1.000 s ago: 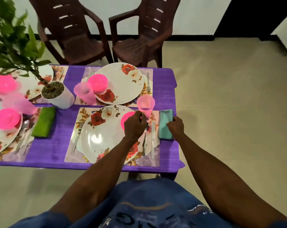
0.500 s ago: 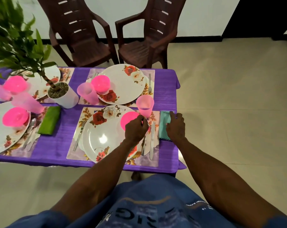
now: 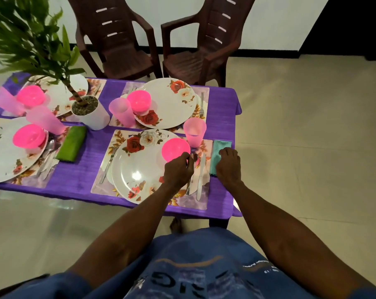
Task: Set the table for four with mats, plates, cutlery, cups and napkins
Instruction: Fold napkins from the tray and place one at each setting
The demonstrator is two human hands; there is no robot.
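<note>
The left hand (image 3: pixel 178 169) lies knuckles-up over the near plate (image 3: pixel 137 167), fingers curled, pinching the spoon (image 3: pixel 192 171) beside the pink bowl (image 3: pixel 176 148). Right of the knife (image 3: pixel 201 175), the right hand (image 3: pixel 228 164) presses flat fingers on the teal napkin (image 3: pixel 220 147) at the table's (image 3: pixel 83 180) edge.

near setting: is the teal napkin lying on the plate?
No, the teal napkin lies on the purple tablecloth right of the mat, under the right hand.

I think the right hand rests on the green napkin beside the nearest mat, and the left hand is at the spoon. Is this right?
Not quite. In the head view the right hand rests on the teal napkin; the green napkin lies further left. The left hand is at the spoon.
</note>
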